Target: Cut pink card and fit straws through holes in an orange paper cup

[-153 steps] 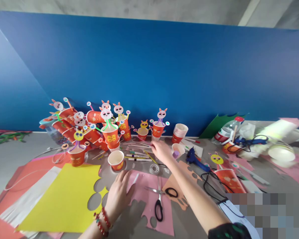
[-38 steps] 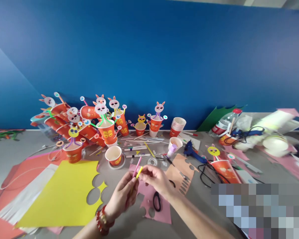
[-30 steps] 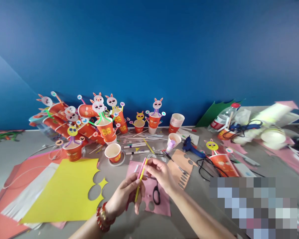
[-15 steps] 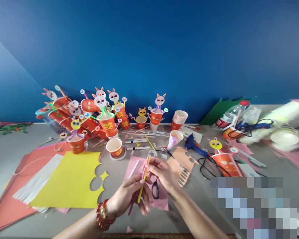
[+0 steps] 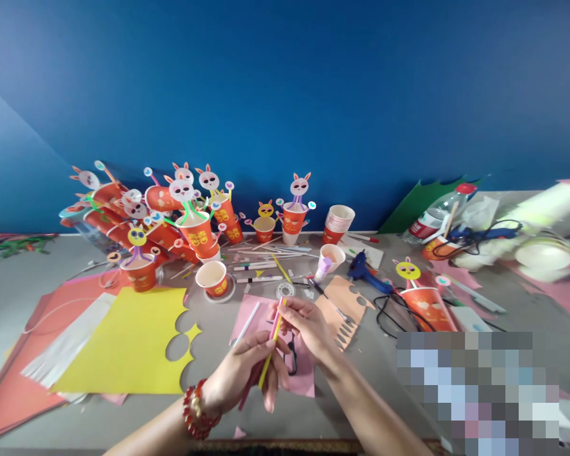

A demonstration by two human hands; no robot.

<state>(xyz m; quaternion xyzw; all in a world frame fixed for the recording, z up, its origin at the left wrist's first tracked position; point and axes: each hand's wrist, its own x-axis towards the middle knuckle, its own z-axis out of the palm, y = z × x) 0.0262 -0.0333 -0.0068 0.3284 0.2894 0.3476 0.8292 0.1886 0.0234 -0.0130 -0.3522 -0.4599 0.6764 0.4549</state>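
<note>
A pink straw (image 5: pixel 275 325) and a yellow straw (image 5: pixel 265 370) lie side by side, slanting between my hands. My left hand (image 5: pixel 240 370) grips them around the middle, thumb on top and the other fingers partly spread beneath. With thumb and fingertips my right hand (image 5: pixel 305 326) pinches their upper ends. Below the hands is a sheet of pink paper (image 5: pixel 306 380), bearing a white straw (image 5: pixel 247 323) and black-handled scissors (image 5: pixel 292 360), partly hidden by my fingers. A tape roll (image 5: pixel 285 290) sits just beyond my right hand.
Cut yellow paper (image 5: pixel 118 342) spreads at left. Behind it crowd orange paper cups with rabbit faces (image 5: pixel 192 231). A plain cup (image 5: pixel 212 278), markers (image 5: pixel 259 279) and a cup stack (image 5: pixel 338 225) stand farther back. At right are a blue glue gun (image 5: pixel 368 273), its black cord and a tipped cup (image 5: pixel 427 307).
The view has shifted slightly, so the table things appear a little further left. Both hands keep their hold on the two straws, whose lower ends have swung slightly left.
</note>
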